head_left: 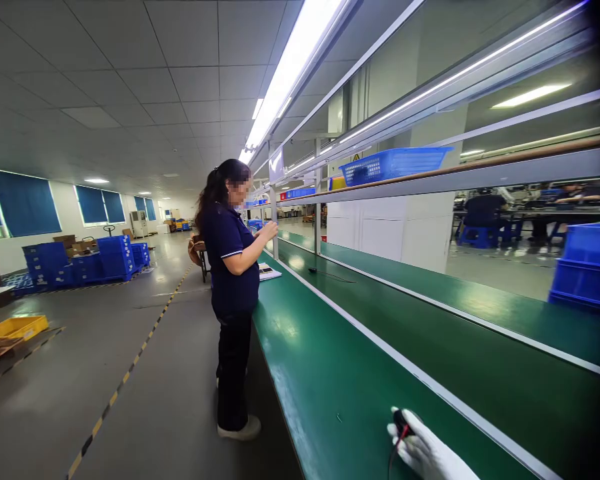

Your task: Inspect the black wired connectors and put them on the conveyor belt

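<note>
Green bench (330, 373) is seen; near its front edge a gloved hand (425, 453) is curled around a small black device (403, 421) (light, rigid, probably), best held by its sides.

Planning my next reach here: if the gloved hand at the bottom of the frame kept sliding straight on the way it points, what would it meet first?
Probably nothing soon. The gloved hand, closed on a small black object, points up the green bench, which looks bare ahead; the co-worker stands off its edge, though depth is unclear.
</note>
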### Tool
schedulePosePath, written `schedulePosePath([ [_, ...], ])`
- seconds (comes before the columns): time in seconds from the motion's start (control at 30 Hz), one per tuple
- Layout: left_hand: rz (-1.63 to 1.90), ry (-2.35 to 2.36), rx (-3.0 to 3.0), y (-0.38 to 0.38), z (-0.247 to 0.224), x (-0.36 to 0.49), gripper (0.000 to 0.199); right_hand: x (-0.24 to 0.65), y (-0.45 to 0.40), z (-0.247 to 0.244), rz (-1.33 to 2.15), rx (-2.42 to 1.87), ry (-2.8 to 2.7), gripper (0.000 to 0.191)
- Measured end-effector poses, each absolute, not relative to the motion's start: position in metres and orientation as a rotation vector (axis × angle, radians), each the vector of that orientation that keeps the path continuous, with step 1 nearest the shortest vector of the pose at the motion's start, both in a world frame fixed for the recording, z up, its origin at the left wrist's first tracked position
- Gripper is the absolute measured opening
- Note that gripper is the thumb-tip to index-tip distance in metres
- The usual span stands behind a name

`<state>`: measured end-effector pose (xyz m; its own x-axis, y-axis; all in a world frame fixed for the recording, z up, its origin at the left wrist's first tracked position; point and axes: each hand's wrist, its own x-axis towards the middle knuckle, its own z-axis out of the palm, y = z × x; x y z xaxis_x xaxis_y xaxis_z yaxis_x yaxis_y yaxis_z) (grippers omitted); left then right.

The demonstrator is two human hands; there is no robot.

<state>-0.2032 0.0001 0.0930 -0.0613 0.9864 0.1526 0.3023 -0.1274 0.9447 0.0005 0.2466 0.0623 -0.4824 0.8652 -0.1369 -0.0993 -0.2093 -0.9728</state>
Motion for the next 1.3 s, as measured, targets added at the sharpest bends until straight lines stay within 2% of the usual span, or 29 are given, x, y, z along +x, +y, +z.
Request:
schedulePosePath([
  [0.1, 1.354, 1.32, 1.418, 0.004, 0.095, -0.187, 0.03, 0.01, 0.218, 0.102, 1.67, -0.903, -1.501, 0.051],
  [0.2, 1.467, 1.183, 1.319, 0.016, 0.099, -0.157, 0.042, 0.033, 0.17, 0.149, 1.528, -0.841, -1.662, 0.06],
  [0.3, 1.5, 0.995, 1.238, 0.029, 0.114, -0.118, 0.052, 0.06, 0.117, 0.184, 1.068, -0.904, -2.013, 0.055],
  [0.37, 1.435, 0.856, 1.219, 0.03, 0.127, -0.09, 0.057, 0.08, 0.086, 0.192, 0.751, -0.906, -2.186, 0.056],
  [0.47, 1.316, 0.694, 1.215, 0.021, 0.143, -0.055, 0.06, 0.108, 0.054, 0.186, 0.539, -0.796, -2.28, 0.054],
  [0.57, 1.196, 0.476, 0.984, 0.01, 0.148, -0.026, 0.055, 0.134, 0.037, 0.177, 0.563, -0.853, -2.286, 0.059],
  [0.67, 1.025, 0.285, 0.495, 0.004, 0.144, -0.002, 0.049, 0.155, 0.026, 0.174, 0.808, -1.061, -2.218, 0.068],
  [0.83, 0.847, 0.247, 0.194, 0.006, 0.132, 0.021, 0.047, 0.175, 0.023, 0.163, 1.197, -1.085, -1.997, 0.066],
  [0.97, 0.806, 0.345, 0.31, 0.014, 0.116, 0.028, 0.067, 0.177, 0.029, 0.148, 1.318, -0.976, -1.854, 0.074],
  [1.03, 0.819, 0.362, 0.372, 0.017, 0.112, 0.028, 0.069, 0.175, 0.031, 0.144, 1.319, -0.982, -1.831, 0.073],
  [1.17, 0.984, 0.486, 0.722, 0.015, 0.119, 0.019, 0.065, 0.172, 0.031, 0.141, 1.13, -1.149, -1.896, 0.067],
  [1.3, 1.019, 0.746, 1.288, 0.014, 0.134, -0.001, 0.046, 0.178, 0.028, 0.134, 0.838, -1.136, -2.008, 0.085],
])
